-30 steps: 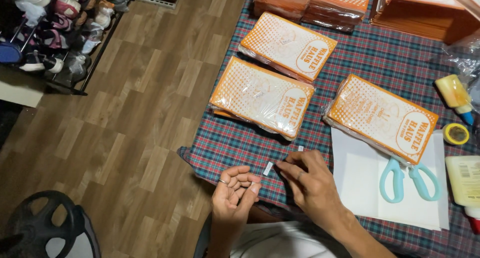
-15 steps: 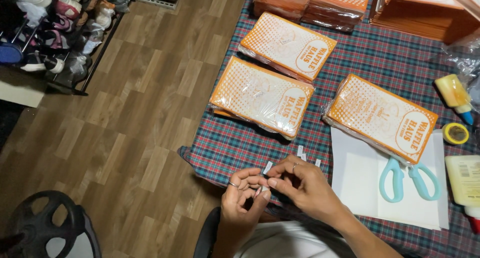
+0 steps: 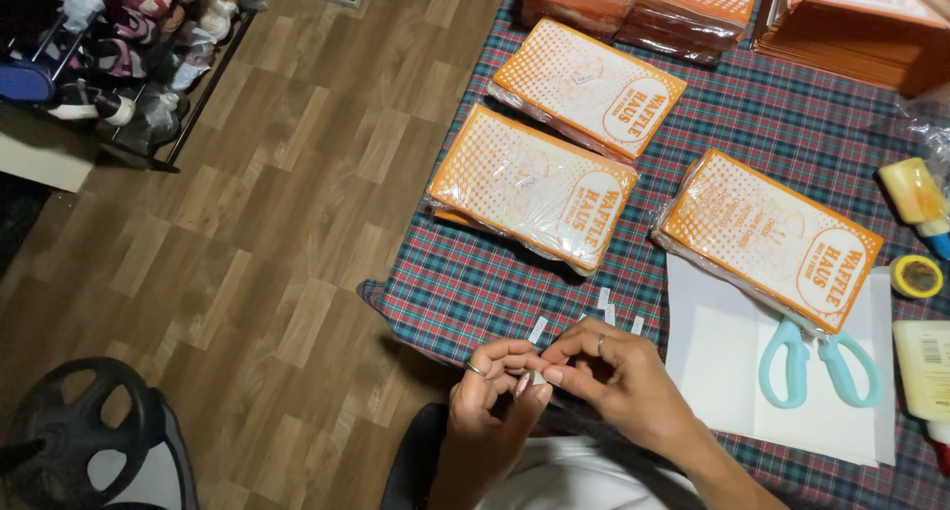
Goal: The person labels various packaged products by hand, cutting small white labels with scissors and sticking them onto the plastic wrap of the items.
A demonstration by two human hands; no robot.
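Wood-plank flooring ran along the left, and a table under a plaid tablecloth [image 3: 475, 292] filled the right of the head view. Three wrapped bundles of orange packets lay on the cloth, the nearest bundle [image 3: 532, 186] just above the hands. To the right sat white paper sheets [image 3: 722, 371] with pale blue scissors [image 3: 819, 360] on top, then a yellow tape roll [image 3: 916, 276] and a glue bottle [image 3: 916, 195] farther right.

At the table's near edge the left hand [image 3: 490, 396] and right hand [image 3: 614, 376] met, fingertips pressed together around a small white strip [image 3: 535, 377] — a narrow sliver of paper or tape, mostly hidden between the fingers. Both hands pinched it; neither was spread. Which way its long axis pointed could not be told, so little of it showed. It looked very light and limp, likely to curl or stick, so it seemed best held by its ends with fingertips rather than by the middle.

A few loose strips [image 3: 606, 299] lay on the cloth just beyond the knuckles — short, white, lying roughly upright to slightly slanted in the view.
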